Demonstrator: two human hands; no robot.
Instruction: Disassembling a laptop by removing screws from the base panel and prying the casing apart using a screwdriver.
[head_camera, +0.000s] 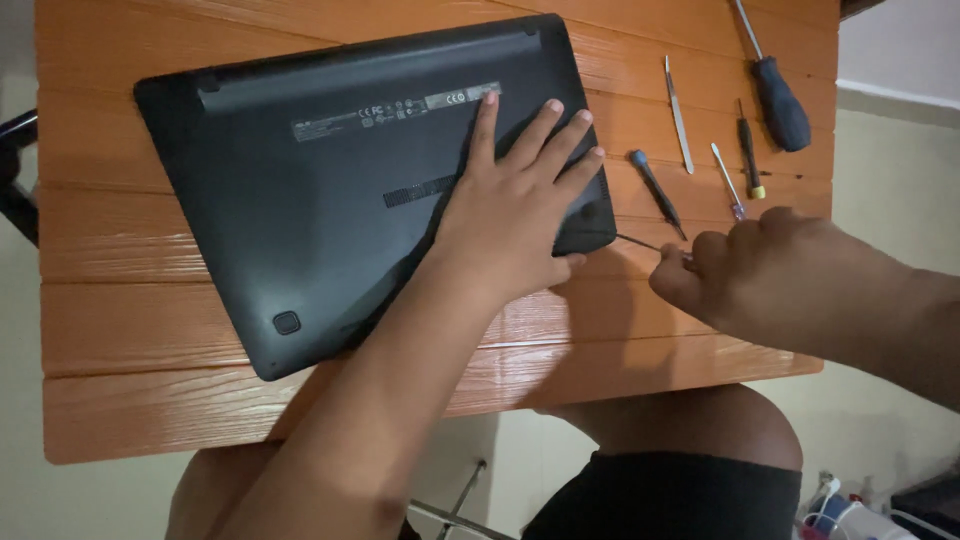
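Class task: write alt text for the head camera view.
A left hand presses flat on an upturned black laptop on an orange wooden table, while the right hand pokes a thin metal tool at its corner.

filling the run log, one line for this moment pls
left hand flat on upturned laptop | right hand holds thin tool at laptop corner | screwdrivers beside
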